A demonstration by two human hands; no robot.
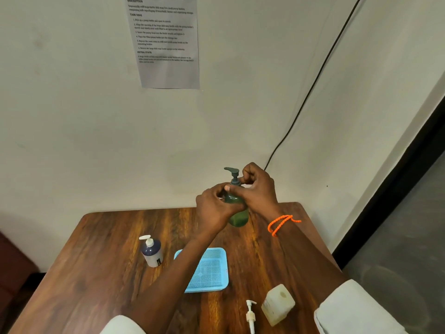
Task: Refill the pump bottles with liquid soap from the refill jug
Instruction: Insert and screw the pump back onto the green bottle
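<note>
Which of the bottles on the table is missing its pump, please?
The pale square bottle at the near right; its white pump lies beside it, while the others keep theirs.

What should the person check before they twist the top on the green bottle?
1. Left hand grips the green bottle: ok.
2. Right hand pinches the pump collar: ok.
3. Bottle upright: ok.
4. Soap level inside: cannot tell.
5. Blue tray ready nearby: ok.
6. Square bottle has its loose white pump on: not ok.
</note>
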